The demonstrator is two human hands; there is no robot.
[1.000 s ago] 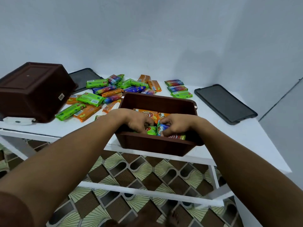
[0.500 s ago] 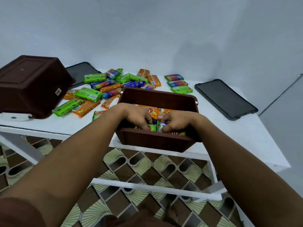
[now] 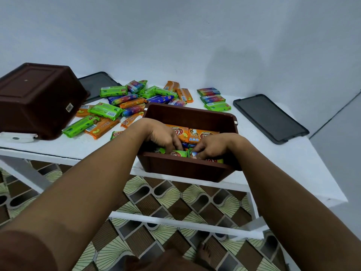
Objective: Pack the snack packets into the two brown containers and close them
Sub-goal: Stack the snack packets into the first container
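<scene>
An open brown container [image 3: 185, 169] sits at the table's front edge with orange packets [image 3: 203, 133] lying at its back. Both hands are inside it. My left hand [image 3: 164, 136] has its fingers curled down on a green packet [image 3: 178, 153] by the near wall. My right hand [image 3: 212, 147] pinches a green packet [image 3: 192, 153] beside it. A second brown container [image 3: 39, 98] lies upside down at the left. Many loose green, orange and blue packets [image 3: 121, 108] are scattered on the table behind.
Two dark grey lids lie flat on the white table [image 3: 273, 159]: one at the right [image 3: 269, 118], one at the back left [image 3: 97, 85] partly under the overturned container. A small white object [image 3: 17, 137] lies at the left edge. Patterned floor shows below.
Both hands stay inside the container and shift the green packets slightly by the near wall. The camera view has tilted a little; nothing else moved.
</scene>
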